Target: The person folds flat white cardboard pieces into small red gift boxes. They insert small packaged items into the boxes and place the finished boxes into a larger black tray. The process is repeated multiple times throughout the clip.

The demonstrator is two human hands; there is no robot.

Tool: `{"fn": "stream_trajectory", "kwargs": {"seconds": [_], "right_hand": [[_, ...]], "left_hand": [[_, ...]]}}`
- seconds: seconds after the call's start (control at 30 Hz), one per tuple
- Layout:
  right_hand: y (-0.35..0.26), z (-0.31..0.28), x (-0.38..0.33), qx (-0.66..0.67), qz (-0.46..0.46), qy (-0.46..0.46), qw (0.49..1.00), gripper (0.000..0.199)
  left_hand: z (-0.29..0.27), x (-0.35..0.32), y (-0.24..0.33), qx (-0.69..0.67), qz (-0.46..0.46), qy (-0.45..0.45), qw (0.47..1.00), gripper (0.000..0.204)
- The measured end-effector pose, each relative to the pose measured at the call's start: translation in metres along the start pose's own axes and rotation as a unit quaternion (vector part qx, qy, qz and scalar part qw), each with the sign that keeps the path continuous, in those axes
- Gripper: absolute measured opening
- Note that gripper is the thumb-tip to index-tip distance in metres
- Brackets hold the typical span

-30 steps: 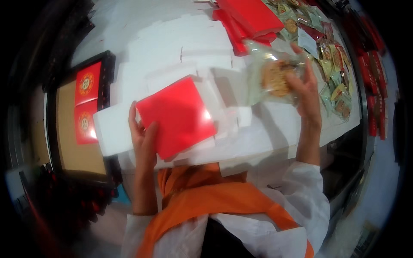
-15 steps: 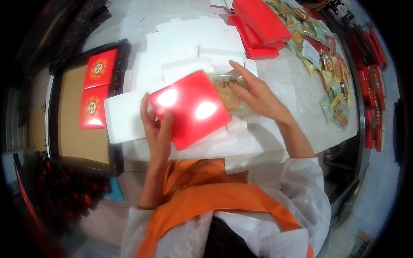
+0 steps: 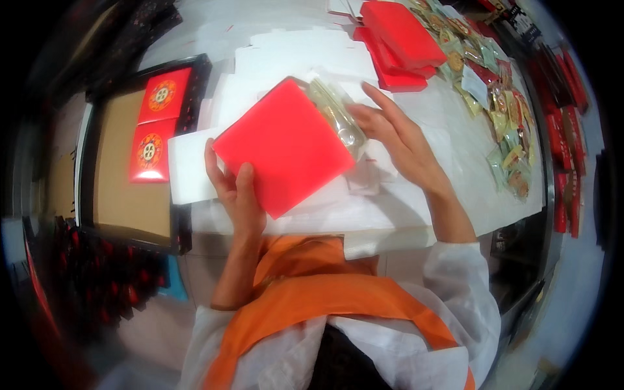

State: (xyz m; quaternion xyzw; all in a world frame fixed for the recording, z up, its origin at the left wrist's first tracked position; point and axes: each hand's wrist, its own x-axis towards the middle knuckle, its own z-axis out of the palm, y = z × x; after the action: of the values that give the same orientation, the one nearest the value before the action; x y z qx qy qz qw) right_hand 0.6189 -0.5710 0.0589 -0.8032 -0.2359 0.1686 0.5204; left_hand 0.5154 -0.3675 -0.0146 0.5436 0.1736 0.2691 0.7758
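A plain red square box (image 3: 286,146) rests tilted in my left hand (image 3: 235,192), with the thumb on its top face and the fingers round its left corner. Along the box's upper right side stands a clear-wrapped packet (image 3: 338,117), the lower part of it hidden by the box. I cannot tell how far inside the box it sits. My right hand (image 3: 390,133) is at the packet's outer side, fingertips against or very close to the wrapper, its fingers stretched and apart.
White flattened cartons (image 3: 292,55) lie under and behind the box. To the left, a black-rimmed tray (image 3: 117,208) holds two red boxes with round emblems (image 3: 149,149). Red boxes (image 3: 403,36) are stacked at the back right, beside a pile of wrapped packets (image 3: 510,123).
The packet has turned up on its edge and shifted closer against the box's side. The red box has tilted and risen slightly, and my right hand has followed the packet.
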Motion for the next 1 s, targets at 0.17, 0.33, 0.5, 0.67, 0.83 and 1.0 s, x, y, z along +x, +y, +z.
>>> {"fn": "stream_trajectory", "kwargs": {"seconds": [0.17,0.33,0.5,0.67,0.83,1.0], "right_hand": [[-0.005,0.023,-0.037,-0.068,-0.102,0.073,0.990,0.048],[0.006,0.063,-0.049,0.103,-0.096,0.193,0.971,0.042],[0.030,0.038,-0.070,0.116,-0.076,0.061,0.988,0.039],[0.038,0.061,-0.095,0.127,-0.003,-0.112,0.985,0.030],[0.077,0.098,-0.112,0.278,-0.011,-0.053,0.959,0.008],[0.083,0.130,-0.124,0.137,-0.124,0.176,0.967,0.008]], "left_hand": [[0.005,-0.016,-0.001,-0.014,0.035,0.030,0.999,0.065],[-0.003,-0.068,-0.038,0.021,0.071,-0.002,0.997,0.057],[-0.065,-0.106,-0.030,0.157,0.059,-0.245,0.955,0.051],[-0.065,-0.107,0.008,0.230,-0.033,-0.314,0.921,0.053],[-0.079,-0.098,-0.014,0.288,-0.027,-0.290,0.912,0.020],[-0.080,-0.094,-0.024,0.327,0.040,-0.255,0.909,0.009]]}}
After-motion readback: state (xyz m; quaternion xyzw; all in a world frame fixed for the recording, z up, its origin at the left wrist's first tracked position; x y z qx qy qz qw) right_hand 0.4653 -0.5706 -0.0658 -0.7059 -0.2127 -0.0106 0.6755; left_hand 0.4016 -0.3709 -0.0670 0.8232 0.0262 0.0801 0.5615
